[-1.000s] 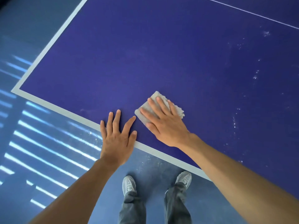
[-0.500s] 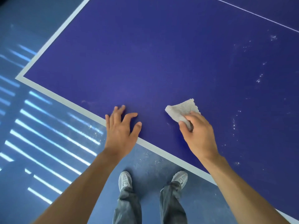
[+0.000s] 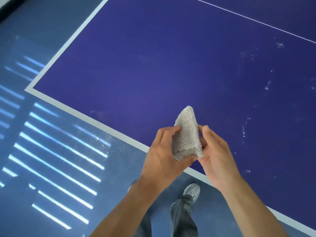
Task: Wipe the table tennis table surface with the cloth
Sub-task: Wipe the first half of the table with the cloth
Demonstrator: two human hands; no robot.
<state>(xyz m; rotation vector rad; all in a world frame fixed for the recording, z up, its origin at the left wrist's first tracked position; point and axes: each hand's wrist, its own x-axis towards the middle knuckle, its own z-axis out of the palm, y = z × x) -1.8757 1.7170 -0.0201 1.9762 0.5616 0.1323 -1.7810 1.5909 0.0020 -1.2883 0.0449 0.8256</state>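
Blue table tennis table (image 3: 153, 69) with white edge lines fills the upper right of frame; white specks (image 3: 266, 87) scattered at right.

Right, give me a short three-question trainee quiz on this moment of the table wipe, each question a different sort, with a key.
1. True or false: the cloth is lying flat on the table.
2. Multiple choice: who holds the cloth? A) the left hand alone B) the right hand alone C) both hands together
3. Fill in: the white specks on the blue surface lie to the ___ of the hands.

Key:
1. False; it is lifted off the surface and folded to a point.
2. C; the fingers of both hands pinch it from either side.
3. Right; the part to the left looks free of specks.
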